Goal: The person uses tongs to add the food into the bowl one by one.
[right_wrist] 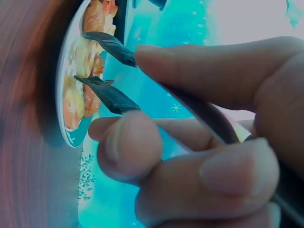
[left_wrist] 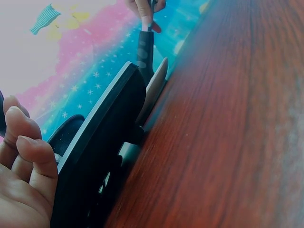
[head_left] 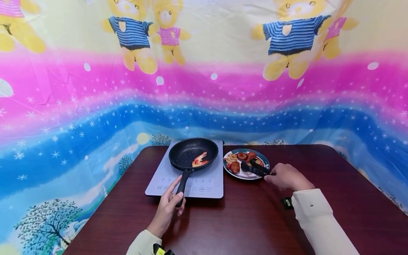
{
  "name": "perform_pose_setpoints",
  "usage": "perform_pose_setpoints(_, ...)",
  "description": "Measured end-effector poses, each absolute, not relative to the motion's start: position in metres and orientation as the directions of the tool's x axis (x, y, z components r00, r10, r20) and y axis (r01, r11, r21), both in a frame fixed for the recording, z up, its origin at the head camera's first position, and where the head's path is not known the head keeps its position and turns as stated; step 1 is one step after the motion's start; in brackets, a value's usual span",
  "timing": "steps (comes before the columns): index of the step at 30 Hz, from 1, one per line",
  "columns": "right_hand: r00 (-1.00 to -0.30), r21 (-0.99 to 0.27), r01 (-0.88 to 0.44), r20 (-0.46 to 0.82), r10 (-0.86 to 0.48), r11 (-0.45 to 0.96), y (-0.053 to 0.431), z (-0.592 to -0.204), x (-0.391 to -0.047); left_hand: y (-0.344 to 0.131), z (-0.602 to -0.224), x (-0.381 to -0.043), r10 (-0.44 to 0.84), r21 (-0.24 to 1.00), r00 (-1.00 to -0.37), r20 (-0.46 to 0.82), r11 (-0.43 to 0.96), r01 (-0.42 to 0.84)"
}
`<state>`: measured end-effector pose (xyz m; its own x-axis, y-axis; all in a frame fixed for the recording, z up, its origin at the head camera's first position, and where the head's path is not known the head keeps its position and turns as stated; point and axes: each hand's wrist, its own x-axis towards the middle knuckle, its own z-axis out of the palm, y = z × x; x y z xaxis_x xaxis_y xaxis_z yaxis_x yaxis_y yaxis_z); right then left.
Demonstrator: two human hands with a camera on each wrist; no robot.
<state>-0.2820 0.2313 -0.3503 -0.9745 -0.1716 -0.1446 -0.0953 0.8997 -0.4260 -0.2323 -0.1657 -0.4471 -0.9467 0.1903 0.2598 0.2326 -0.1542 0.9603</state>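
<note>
My left hand [head_left: 166,206] grips the handle [head_left: 183,186] of a black frying pan [head_left: 181,153], thumb across its top. A cooked orange-white shrimp [head_left: 199,161] lies in the pan, right of its middle. To the right, my right hand [head_left: 288,177] holds tongs [head_left: 262,172] with black tips, which reach over a plate of food. That plate [head_left: 267,161] has a green patterned rim and bears browned pieces [head_left: 235,167] and shrimp-like pieces. In the right wrist view the tong tips [right_wrist: 114,97] stand apart at the food; whether they touch it I cannot tell.
Under the pan is a white induction cooker [head_left: 156,182] with buttons along its front. Cooker and plate stand side by side on a dark red-brown wooden table [head_left: 236,223]. A cloth backdrop [head_left: 204,95] with printed bears and snowflakes hangs behind and at both sides.
</note>
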Motion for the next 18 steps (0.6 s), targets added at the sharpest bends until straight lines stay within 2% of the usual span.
perform_pose_setpoints(5, -0.977, -0.454, -0.112, -0.112, -0.181, 0.884, 0.23, -0.345, -0.281, -0.166, -0.447, -0.232, 0.186, 0.96, -0.948, 0.259, -0.157, 0.232)
perform_pose_setpoints(10, -0.979, -0.541, -0.109, -0.087, -0.184, 0.834, 0.225, -0.342, -0.283, -0.166, -0.447, -0.232, 0.189, 0.958, -0.946, 0.263, -0.164, 0.234)
perform_pose_setpoints(18, -0.979, -0.57, -0.189, 0.049, -0.197, 0.8, 0.207, -0.341, -0.283, -0.167, -0.447, -0.232, 0.202, 0.956, -0.94, 0.275, -0.164, 0.244)
